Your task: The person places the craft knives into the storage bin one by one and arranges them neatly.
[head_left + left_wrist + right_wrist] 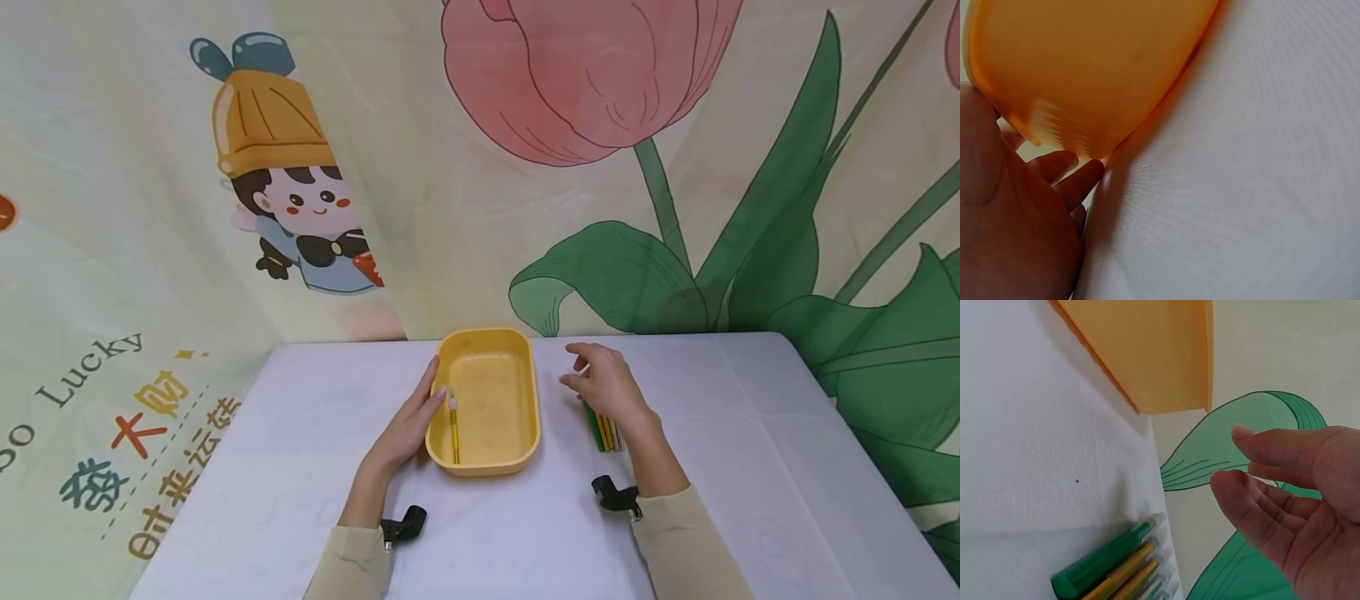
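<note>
Gripping the tray, left hand; right hand, loosely curved, near pens

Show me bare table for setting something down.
The white table lies bare left of the left hand and right of the right hand. Crowded: the middle, with the yellow tray and the pens.

the head view is bright and evenly lit, with soft light over the white tablecloth and only faint shading around the yellow tray. the left wrist view is dimmer: the left hand sits in shade, the tray's wall glows orange with blurry, comb-like streaks, and fine ripples cross the tablecloth. in the right wrist view, soft grey shadows lie beside the tray and the green pen.
</note>
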`<action>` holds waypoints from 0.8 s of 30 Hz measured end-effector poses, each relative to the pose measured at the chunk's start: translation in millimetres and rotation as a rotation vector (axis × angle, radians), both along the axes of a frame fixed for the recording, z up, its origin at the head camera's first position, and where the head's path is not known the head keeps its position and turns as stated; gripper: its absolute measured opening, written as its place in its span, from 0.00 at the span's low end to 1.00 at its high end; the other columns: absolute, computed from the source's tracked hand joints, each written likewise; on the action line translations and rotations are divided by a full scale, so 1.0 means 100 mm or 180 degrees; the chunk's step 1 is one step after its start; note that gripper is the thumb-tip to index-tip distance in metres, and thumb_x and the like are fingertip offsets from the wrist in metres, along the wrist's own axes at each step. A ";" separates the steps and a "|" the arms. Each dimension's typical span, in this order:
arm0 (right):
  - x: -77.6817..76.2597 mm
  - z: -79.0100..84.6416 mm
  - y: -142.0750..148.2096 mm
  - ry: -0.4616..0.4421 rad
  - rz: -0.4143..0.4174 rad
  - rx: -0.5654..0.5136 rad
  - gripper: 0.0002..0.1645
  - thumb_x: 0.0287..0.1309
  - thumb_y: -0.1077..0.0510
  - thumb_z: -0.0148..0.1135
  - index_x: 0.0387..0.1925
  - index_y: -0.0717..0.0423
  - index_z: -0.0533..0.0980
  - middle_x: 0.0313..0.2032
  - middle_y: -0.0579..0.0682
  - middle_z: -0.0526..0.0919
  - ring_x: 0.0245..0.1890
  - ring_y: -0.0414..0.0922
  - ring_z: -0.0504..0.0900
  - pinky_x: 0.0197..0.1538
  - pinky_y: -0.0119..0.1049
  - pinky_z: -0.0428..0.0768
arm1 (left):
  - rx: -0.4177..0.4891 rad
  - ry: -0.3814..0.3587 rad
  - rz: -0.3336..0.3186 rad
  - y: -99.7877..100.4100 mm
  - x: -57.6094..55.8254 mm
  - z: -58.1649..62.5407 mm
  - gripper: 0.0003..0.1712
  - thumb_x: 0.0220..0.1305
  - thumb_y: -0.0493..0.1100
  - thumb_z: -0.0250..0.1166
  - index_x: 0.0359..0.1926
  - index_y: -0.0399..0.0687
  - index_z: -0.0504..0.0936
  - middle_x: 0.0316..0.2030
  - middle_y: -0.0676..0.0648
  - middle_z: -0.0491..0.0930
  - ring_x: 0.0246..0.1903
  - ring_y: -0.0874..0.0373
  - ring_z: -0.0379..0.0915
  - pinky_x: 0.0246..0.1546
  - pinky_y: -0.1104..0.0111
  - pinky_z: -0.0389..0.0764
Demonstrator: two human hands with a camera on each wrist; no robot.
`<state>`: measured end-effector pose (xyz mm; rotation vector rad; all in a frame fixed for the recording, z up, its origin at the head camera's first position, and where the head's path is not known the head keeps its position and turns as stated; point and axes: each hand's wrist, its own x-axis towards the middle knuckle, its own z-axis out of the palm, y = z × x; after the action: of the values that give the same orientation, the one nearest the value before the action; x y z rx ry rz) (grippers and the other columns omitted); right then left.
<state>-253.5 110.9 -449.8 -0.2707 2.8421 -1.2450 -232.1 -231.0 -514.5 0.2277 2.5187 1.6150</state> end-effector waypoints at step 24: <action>-0.07 -0.14 0.17 -0.0266 0.0196 0.0324 0.27 0.61 0.62 0.73 0.63 0.61 0.80 0.34 0.54 0.82 0.24 0.44 0.79 0.29 0.33 0.79 | 0.0039 -0.0026 -0.0004 0.00 0.01 0.01 0.36 0.83 0.59 0.45 0.83 0.78 0.41 0.83 0.66 0.41 0.83 0.60 0.32 0.83 0.50 0.38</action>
<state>-260.3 127.8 -464.0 -0.2933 2.7926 -1.0709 -230.8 -230.6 -513.4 0.2238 2.5027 1.6281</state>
